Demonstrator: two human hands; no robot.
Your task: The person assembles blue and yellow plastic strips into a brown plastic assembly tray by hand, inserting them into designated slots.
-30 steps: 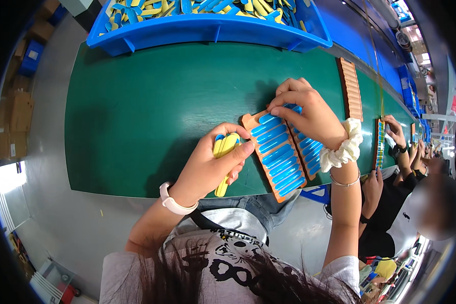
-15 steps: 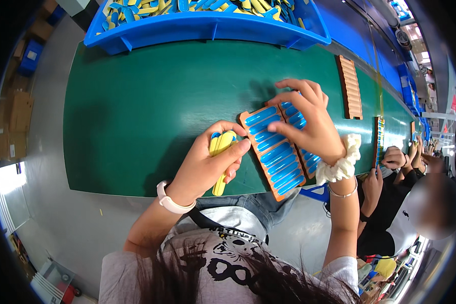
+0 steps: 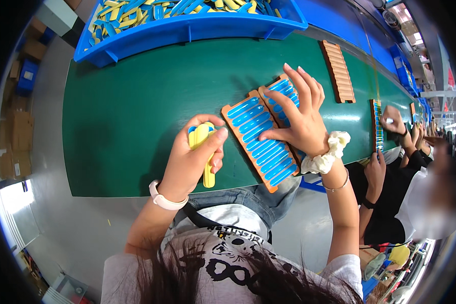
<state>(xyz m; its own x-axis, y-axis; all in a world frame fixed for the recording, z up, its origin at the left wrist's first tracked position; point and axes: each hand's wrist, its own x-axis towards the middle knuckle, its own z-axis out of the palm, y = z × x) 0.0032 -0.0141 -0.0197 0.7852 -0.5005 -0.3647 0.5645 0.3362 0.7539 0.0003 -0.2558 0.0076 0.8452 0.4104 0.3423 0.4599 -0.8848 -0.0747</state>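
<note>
My left hand (image 3: 186,161) is closed around a small bundle of yellow and blue rounded strips (image 3: 201,138), held above the green table's front part. To its right lies a brown slotted tray (image 3: 227,111), its slots lined with blue strips (image 3: 259,124). A second brown tray (image 3: 263,91) with blue strips sits right beside it, partly hidden by my right hand (image 3: 307,124). That hand is open, fingers spread and raised over the second tray. Its thumb tip is over the middle slots of the first tray; whether it touches a strip I cannot tell.
A blue bin (image 3: 190,26) piled with yellow and blue strips stands at the table's far side. An unfilled brown tray (image 3: 338,71) lies farther right. Beyond it, a co-worker's hands (image 3: 375,175) are at another tray (image 3: 375,124) along the green table (image 3: 137,111).
Bin, trays and hands appear shifted left in the view. My right thumb has moved down along the near tray's slots, and its fingers are raised higher. My left hand keeps its bundle.
</note>
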